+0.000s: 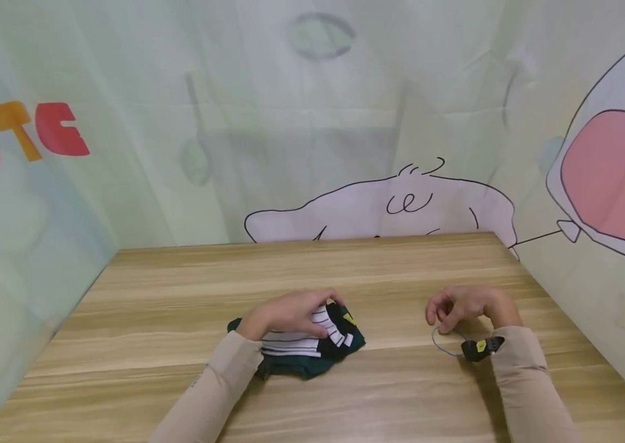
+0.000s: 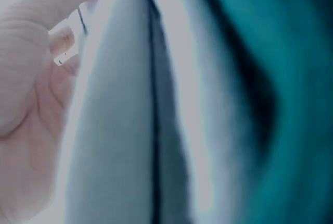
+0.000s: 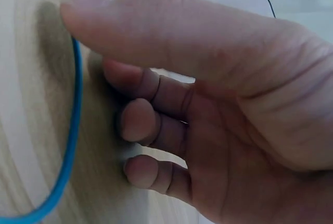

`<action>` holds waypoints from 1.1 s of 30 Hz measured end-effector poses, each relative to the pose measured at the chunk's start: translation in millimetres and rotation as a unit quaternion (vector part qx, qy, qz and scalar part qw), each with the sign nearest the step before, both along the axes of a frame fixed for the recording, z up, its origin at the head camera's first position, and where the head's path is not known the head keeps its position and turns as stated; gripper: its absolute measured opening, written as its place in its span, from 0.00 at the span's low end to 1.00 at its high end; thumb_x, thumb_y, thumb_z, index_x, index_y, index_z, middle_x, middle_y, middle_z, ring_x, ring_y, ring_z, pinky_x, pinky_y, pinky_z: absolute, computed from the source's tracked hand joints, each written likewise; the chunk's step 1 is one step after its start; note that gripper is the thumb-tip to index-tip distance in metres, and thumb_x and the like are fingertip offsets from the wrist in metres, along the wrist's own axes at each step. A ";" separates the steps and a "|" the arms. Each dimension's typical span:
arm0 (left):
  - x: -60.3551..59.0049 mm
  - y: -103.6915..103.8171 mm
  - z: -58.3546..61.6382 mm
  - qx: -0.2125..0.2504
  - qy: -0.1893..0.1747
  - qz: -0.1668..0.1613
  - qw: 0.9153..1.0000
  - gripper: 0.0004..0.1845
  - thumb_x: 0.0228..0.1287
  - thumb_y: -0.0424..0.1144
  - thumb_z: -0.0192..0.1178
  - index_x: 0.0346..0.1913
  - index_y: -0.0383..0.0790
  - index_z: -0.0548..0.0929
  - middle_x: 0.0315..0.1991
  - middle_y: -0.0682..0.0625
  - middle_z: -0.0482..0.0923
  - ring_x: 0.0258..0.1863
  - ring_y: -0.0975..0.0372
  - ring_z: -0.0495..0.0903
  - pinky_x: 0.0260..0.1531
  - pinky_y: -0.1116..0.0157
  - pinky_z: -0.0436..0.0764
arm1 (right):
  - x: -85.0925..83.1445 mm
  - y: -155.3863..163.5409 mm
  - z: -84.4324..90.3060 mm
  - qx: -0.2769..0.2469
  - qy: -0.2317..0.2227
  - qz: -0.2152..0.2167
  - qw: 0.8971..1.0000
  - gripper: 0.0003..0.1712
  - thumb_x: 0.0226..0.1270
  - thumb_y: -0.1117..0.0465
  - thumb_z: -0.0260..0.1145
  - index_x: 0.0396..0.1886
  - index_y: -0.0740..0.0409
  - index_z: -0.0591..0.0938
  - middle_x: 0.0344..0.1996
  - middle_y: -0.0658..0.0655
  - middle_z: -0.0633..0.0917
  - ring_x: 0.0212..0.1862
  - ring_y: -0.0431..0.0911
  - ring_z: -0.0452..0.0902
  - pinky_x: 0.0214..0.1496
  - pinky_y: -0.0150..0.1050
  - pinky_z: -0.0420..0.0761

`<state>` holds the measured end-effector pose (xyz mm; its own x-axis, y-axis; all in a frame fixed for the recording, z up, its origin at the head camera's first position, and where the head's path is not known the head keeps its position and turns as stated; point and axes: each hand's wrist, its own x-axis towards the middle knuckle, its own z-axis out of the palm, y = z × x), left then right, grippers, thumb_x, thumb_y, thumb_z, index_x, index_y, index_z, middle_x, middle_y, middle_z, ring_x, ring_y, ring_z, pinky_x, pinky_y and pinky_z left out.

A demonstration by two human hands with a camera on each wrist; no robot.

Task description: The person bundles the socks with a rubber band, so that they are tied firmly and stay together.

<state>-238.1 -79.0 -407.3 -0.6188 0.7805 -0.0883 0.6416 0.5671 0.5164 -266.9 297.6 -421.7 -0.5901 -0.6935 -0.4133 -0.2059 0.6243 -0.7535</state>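
Here, folded green garment [image 1: 303, 347] under the left hand [image 1: 290, 314], its grip pinching the striped edge.

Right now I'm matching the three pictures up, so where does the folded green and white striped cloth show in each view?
Head: the folded cloth lies low, left of centre, on the wooden table, under the left hand.
Left wrist: it fills most of the frame, blurred, with the hand at the left edge.
Right wrist: not in it.
Shared landmark: the left hand on the cloth, head and left wrist.
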 end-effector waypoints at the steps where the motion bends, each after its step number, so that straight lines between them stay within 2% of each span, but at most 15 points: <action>1: -0.1 -0.5 -0.1 0.003 -0.001 0.000 1.000 0.29 0.51 0.43 0.64 0.56 0.53 0.65 0.41 0.60 0.73 0.38 0.66 0.72 0.40 0.68 0.71 | 0.6 -0.9 -0.1 0.004 0.002 -0.003 1.000 0.14 0.46 0.67 0.69 0.34 0.65 0.78 0.22 0.50 0.73 0.26 0.38 0.67 0.27 0.28 0.66; 8: -1.7 -1.9 -0.3 0.007 -0.005 0.013 1.000 0.30 0.50 0.46 0.65 0.56 0.53 0.66 0.46 0.57 0.73 0.43 0.66 0.71 0.45 0.65 0.71 | 4.4 -4.3 -1.6 0.018 0.044 0.005 0.999 0.10 0.44 0.66 0.69 0.29 0.62 0.78 0.21 0.48 0.73 0.26 0.38 0.66 0.28 0.29 0.67; 14: 0.2 -1.3 1.9 0.006 -0.009 0.019 1.000 0.31 0.48 0.47 0.66 0.56 0.49 0.66 0.50 0.53 0.72 0.48 0.65 0.70 0.50 0.63 0.70 | 6.2 -6.5 -3.5 0.010 0.054 0.011 0.998 0.08 0.45 0.66 0.69 0.27 0.62 0.80 0.21 0.49 0.75 0.25 0.37 0.67 0.28 0.28 0.68; 23: 0.2 0.1 -1.6 -0.003 -0.023 0.023 0.999 0.33 0.48 0.52 0.65 0.58 0.52 0.63 0.38 0.58 0.75 0.34 0.68 0.74 0.36 0.69 0.72 | 9.3 -7.0 -1.0 0.030 0.048 0.002 0.998 0.07 0.47 0.66 0.68 0.26 0.62 0.80 0.21 0.48 0.75 0.26 0.37 0.68 0.28 0.29 0.68; 29: 0.0 2.1 -2.2 0.005 -0.015 0.016 1.000 0.36 0.48 0.53 0.64 0.60 0.52 0.63 0.37 0.59 0.74 0.34 0.67 0.73 0.36 0.69 0.72 | 9.5 -4.2 0.2 0.015 0.039 0.001 0.999 0.04 0.50 0.68 0.66 0.26 0.60 0.79 0.22 0.50 0.75 0.26 0.38 0.67 0.30 0.30 0.68; 33: -0.4 1.5 3.7 -0.003 -0.006 0.015 1.000 0.35 0.48 0.53 0.64 0.60 0.50 0.63 0.36 0.58 0.74 0.33 0.67 0.73 0.35 0.69 0.72 | 7.8 -2.5 -1.4 -0.013 0.026 0.010 1.000 0.04 0.52 0.67 0.65 0.28 0.60 0.77 0.24 0.50 0.75 0.27 0.38 0.68 0.32 0.31 0.68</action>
<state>-238.5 -77.5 -403.6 -0.6408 0.7612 -0.1003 0.6181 0.5889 0.5207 -259.0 295.1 -423.0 -0.5961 -0.7154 -0.3644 -0.2582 0.6006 -0.7567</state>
